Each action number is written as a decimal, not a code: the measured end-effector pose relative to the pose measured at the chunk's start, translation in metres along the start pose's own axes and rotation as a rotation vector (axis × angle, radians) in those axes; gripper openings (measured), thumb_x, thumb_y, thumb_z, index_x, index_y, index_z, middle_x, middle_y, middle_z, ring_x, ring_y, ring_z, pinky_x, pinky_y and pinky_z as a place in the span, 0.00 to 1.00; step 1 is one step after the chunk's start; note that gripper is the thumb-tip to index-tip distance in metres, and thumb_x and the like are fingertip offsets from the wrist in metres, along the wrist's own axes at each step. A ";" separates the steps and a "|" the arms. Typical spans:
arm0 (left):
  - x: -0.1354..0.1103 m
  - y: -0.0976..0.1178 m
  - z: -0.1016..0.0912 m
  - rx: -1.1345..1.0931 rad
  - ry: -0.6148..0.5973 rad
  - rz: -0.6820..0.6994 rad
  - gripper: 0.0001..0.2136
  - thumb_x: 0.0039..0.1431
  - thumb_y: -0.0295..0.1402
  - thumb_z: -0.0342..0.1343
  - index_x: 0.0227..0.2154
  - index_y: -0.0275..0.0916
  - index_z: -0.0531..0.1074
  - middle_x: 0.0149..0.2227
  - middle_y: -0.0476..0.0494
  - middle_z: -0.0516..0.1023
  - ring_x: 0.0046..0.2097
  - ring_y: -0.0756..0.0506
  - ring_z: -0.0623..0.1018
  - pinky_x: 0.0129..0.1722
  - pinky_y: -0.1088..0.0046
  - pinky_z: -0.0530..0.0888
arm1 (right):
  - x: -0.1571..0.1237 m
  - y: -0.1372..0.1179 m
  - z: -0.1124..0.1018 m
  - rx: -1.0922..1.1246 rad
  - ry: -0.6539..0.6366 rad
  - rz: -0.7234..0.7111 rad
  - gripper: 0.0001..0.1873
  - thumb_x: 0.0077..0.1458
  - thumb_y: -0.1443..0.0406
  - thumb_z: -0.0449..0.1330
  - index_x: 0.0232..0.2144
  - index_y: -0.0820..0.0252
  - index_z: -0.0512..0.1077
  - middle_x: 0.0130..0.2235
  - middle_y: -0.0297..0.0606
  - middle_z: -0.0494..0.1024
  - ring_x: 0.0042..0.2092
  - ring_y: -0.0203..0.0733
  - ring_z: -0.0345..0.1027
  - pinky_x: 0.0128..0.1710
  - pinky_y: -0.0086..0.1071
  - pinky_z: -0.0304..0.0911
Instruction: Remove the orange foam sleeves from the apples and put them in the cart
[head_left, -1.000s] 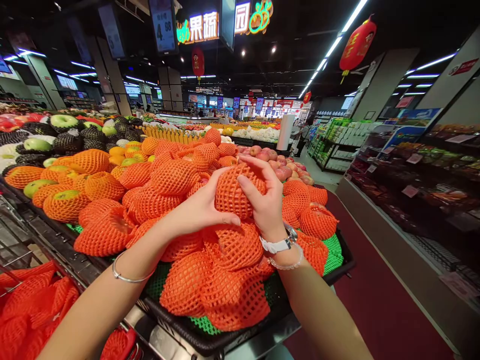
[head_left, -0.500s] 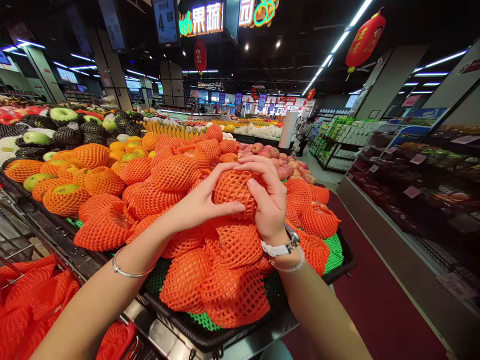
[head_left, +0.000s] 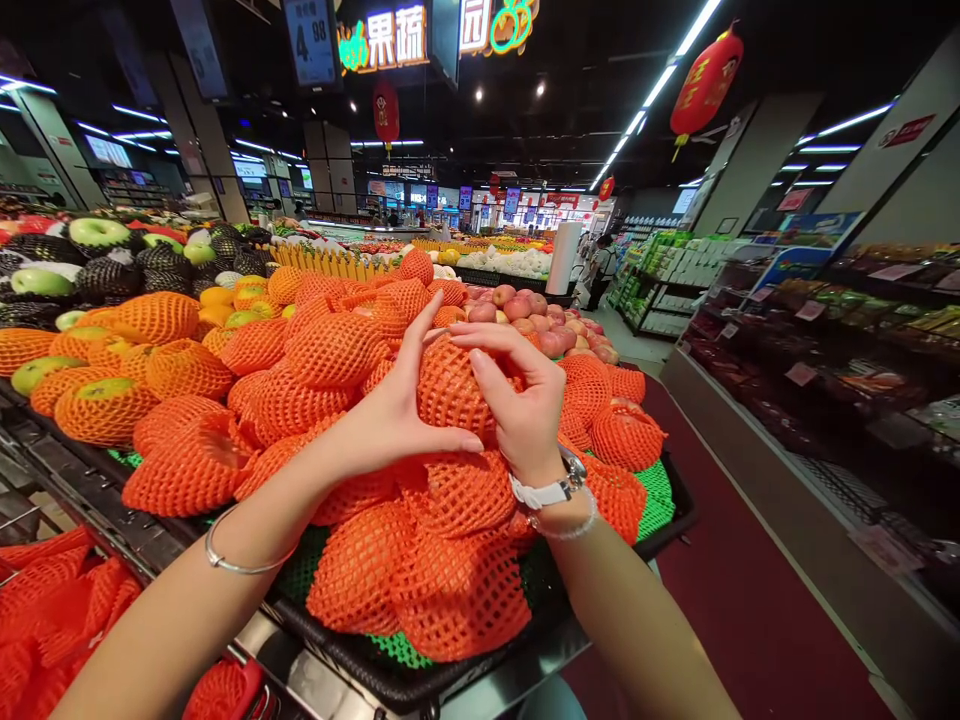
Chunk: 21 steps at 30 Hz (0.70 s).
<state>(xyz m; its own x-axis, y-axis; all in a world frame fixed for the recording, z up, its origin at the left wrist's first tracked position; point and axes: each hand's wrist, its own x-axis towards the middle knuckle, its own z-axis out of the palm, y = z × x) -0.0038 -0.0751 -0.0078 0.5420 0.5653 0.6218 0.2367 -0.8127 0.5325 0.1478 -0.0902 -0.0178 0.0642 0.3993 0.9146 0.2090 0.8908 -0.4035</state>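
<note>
A round fruit in an orange foam net (head_left: 448,390) sits on top of a pile of like-wrapped fruit (head_left: 330,350). My left hand (head_left: 394,410) cups its left side, thumb underneath and fingers reaching up over the top. My right hand (head_left: 517,405), with a white watch and a bead bracelet at the wrist, curls over its right side, fingertips pinching the net at the top. Both hands grip this one netted fruit. A silver bangle rings my left wrist.
The pile lies on green mesh in a black tray (head_left: 671,525) at the stand's corner. Bare apples (head_left: 536,315) lie behind, green fruit in black nets (head_left: 97,255) at far left, loose orange nets (head_left: 52,610) lower left. A red-floored aisle (head_left: 720,600) runs right, past shelves (head_left: 840,350).
My right fingers have shifted from lying flat on the fruit to pinching the net at its top. My left fingers stretched upward. The view drifted slightly.
</note>
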 end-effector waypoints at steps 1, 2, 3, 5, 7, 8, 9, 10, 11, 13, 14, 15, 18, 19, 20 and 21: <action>0.000 -0.001 -0.001 -0.013 -0.006 -0.002 0.54 0.42 0.56 0.63 0.66 0.46 0.37 0.69 0.37 0.41 0.69 0.29 0.40 0.66 0.45 0.47 | 0.000 -0.001 0.000 0.008 0.006 -0.007 0.08 0.58 0.66 0.55 0.34 0.54 0.75 0.41 0.35 0.80 0.46 0.39 0.73 0.52 0.42 0.67; 0.000 -0.002 -0.002 -0.030 -0.016 -0.003 0.52 0.43 0.58 0.61 0.66 0.46 0.39 0.69 0.38 0.42 0.69 0.29 0.41 0.66 0.46 0.47 | -0.001 -0.001 0.000 0.012 0.012 -0.014 0.08 0.58 0.67 0.55 0.34 0.54 0.75 0.41 0.35 0.80 0.46 0.39 0.73 0.51 0.41 0.68; 0.000 -0.002 -0.003 -0.047 -0.031 -0.006 0.50 0.45 0.58 0.59 0.66 0.45 0.41 0.69 0.38 0.43 0.69 0.30 0.42 0.66 0.46 0.47 | -0.001 -0.001 0.000 0.011 0.018 -0.021 0.08 0.58 0.67 0.55 0.34 0.54 0.75 0.40 0.35 0.79 0.45 0.39 0.73 0.50 0.41 0.69; -0.001 -0.002 -0.005 -0.061 -0.068 -0.020 0.46 0.47 0.55 0.60 0.65 0.45 0.45 0.68 0.39 0.46 0.69 0.32 0.46 0.67 0.49 0.48 | -0.002 -0.001 0.000 -0.003 0.041 -0.038 0.09 0.57 0.68 0.55 0.34 0.54 0.75 0.40 0.34 0.79 0.45 0.38 0.73 0.49 0.40 0.69; -0.001 -0.002 -0.006 -0.052 -0.097 -0.038 0.45 0.46 0.50 0.64 0.64 0.45 0.48 0.67 0.40 0.50 0.68 0.34 0.49 0.67 0.51 0.49 | -0.003 0.000 0.001 -0.016 0.062 -0.053 0.10 0.57 0.69 0.55 0.35 0.53 0.76 0.39 0.34 0.79 0.45 0.38 0.73 0.49 0.39 0.70; -0.001 -0.002 -0.006 -0.045 -0.097 -0.046 0.45 0.45 0.48 0.66 0.63 0.45 0.49 0.67 0.40 0.51 0.68 0.35 0.51 0.67 0.52 0.49 | -0.003 -0.001 0.001 -0.018 0.066 -0.059 0.11 0.57 0.70 0.55 0.36 0.53 0.76 0.39 0.33 0.79 0.45 0.38 0.73 0.49 0.39 0.69; -0.001 -0.001 -0.005 -0.036 -0.088 -0.052 0.45 0.43 0.46 0.67 0.62 0.44 0.50 0.66 0.40 0.53 0.68 0.35 0.52 0.67 0.52 0.50 | -0.003 -0.001 0.001 -0.019 0.065 -0.066 0.12 0.57 0.70 0.54 0.36 0.53 0.77 0.40 0.33 0.80 0.45 0.38 0.73 0.50 0.39 0.69; -0.001 -0.001 -0.005 -0.029 -0.074 -0.055 0.45 0.43 0.45 0.68 0.62 0.43 0.51 0.65 0.40 0.55 0.67 0.35 0.53 0.67 0.52 0.51 | -0.004 -0.001 0.001 -0.021 0.062 -0.071 0.13 0.57 0.71 0.54 0.36 0.52 0.77 0.40 0.33 0.80 0.46 0.38 0.73 0.50 0.39 0.69; 0.000 -0.001 -0.004 -0.024 -0.058 -0.055 0.44 0.42 0.45 0.68 0.61 0.43 0.53 0.65 0.39 0.56 0.67 0.35 0.54 0.67 0.52 0.52 | -0.004 -0.001 0.001 -0.027 0.057 -0.077 0.14 0.57 0.72 0.53 0.37 0.52 0.77 0.41 0.32 0.80 0.46 0.38 0.74 0.50 0.40 0.69; 0.000 -0.002 -0.003 -0.015 -0.032 -0.045 0.42 0.42 0.44 0.68 0.60 0.43 0.55 0.64 0.40 0.58 0.66 0.35 0.56 0.66 0.53 0.53 | -0.003 -0.002 0.000 -0.048 0.039 -0.102 0.17 0.57 0.73 0.52 0.37 0.51 0.77 0.41 0.31 0.81 0.47 0.38 0.74 0.52 0.41 0.69; 0.001 -0.002 -0.002 -0.011 -0.026 -0.037 0.41 0.43 0.44 0.68 0.59 0.43 0.56 0.63 0.40 0.59 0.66 0.35 0.57 0.66 0.53 0.54 | -0.003 -0.002 0.000 -0.058 0.026 -0.118 0.18 0.57 0.74 0.51 0.37 0.50 0.77 0.41 0.30 0.81 0.47 0.38 0.74 0.52 0.42 0.69; 0.001 -0.003 -0.002 -0.007 -0.023 -0.027 0.40 0.43 0.44 0.68 0.59 0.43 0.56 0.63 0.40 0.60 0.66 0.35 0.58 0.66 0.53 0.54 | -0.003 -0.002 0.000 -0.064 0.012 -0.136 0.19 0.56 0.74 0.50 0.37 0.50 0.77 0.41 0.29 0.81 0.47 0.38 0.74 0.53 0.42 0.69; 0.001 -0.004 -0.002 -0.003 -0.023 0.005 0.39 0.43 0.44 0.68 0.58 0.43 0.58 0.62 0.40 0.62 0.64 0.35 0.60 0.66 0.53 0.56 | -0.002 -0.001 -0.001 -0.050 -0.028 -0.219 0.22 0.56 0.75 0.49 0.40 0.49 0.77 0.42 0.28 0.81 0.48 0.38 0.74 0.53 0.42 0.69; 0.001 -0.005 -0.002 -0.003 -0.023 0.010 0.39 0.43 0.44 0.68 0.58 0.43 0.58 0.61 0.40 0.63 0.64 0.35 0.61 0.65 0.53 0.57 | -0.002 -0.001 -0.002 -0.048 -0.044 -0.244 0.23 0.56 0.76 0.48 0.41 0.48 0.76 0.43 0.28 0.80 0.48 0.38 0.74 0.53 0.42 0.70; 0.000 -0.005 -0.001 0.000 -0.020 0.012 0.39 0.44 0.44 0.68 0.58 0.43 0.59 0.61 0.40 0.64 0.64 0.35 0.62 0.65 0.54 0.58 | -0.003 -0.001 -0.002 -0.052 -0.062 -0.264 0.24 0.56 0.76 0.48 0.42 0.48 0.76 0.44 0.28 0.80 0.49 0.38 0.73 0.53 0.42 0.70; 0.000 -0.004 -0.001 0.009 -0.013 0.012 0.38 0.44 0.45 0.67 0.58 0.43 0.59 0.60 0.41 0.64 0.63 0.35 0.63 0.64 0.54 0.59 | -0.003 -0.001 -0.003 -0.061 -0.081 -0.275 0.25 0.56 0.76 0.47 0.43 0.47 0.75 0.45 0.27 0.79 0.50 0.39 0.73 0.53 0.42 0.69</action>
<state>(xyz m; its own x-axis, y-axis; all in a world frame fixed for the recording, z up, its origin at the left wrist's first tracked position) -0.0057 -0.0716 -0.0098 0.5554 0.5538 0.6204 0.2374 -0.8206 0.5199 0.1504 -0.0932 -0.0202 -0.0808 0.1625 0.9834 0.2659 0.9544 -0.1358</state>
